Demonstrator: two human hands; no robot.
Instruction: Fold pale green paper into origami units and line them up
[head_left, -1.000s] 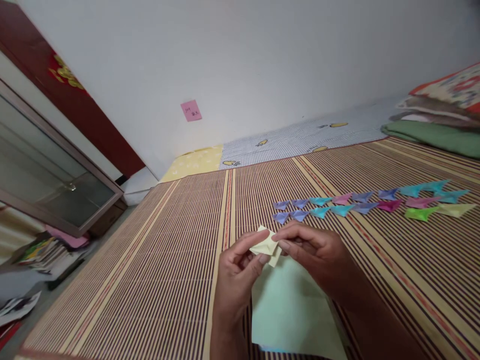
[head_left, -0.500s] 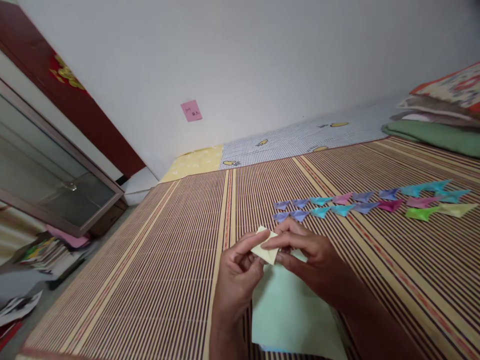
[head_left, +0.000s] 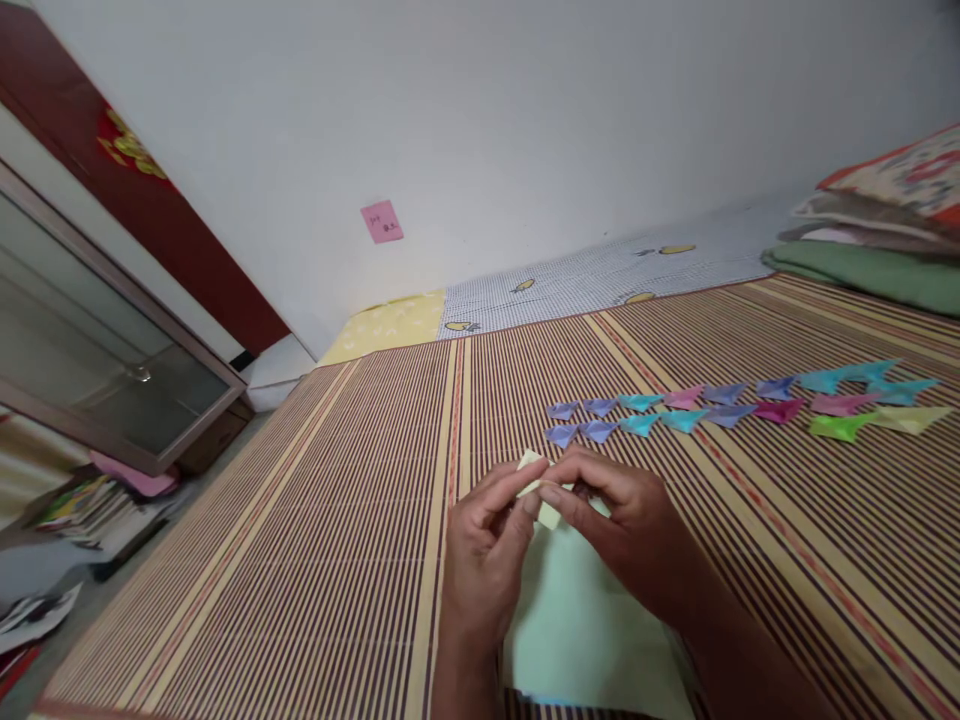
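Note:
A small folded piece of pale yellow paper (head_left: 551, 515) is held in the air between my two hands. My left hand (head_left: 491, 545) pinches it from the left with thumb and fingers. From the other side my right hand (head_left: 619, 515) grips it, its thumb and forefinger meeting near the left thumb. Fingers cover much of the paper, so its fold lines are partly hidden. Below the hands lies a stack of pale green paper sheets (head_left: 592, 630), with a blue edge showing at the bottom.
Beyond my right hand, two rows of small folded paper shapes (head_left: 682, 420) lie on the striped mat (head_left: 337, 520). Pillows and a green folded blanket (head_left: 862, 270) are piled at far right. A pink note (head_left: 382, 221) is on the wall. A glass-panelled door (head_left: 142, 370) stands left.
Both thumbs have come up onto the near face of the yellow paper and now meet at its middle. The right fingers have shifted, and the paper is more covered.

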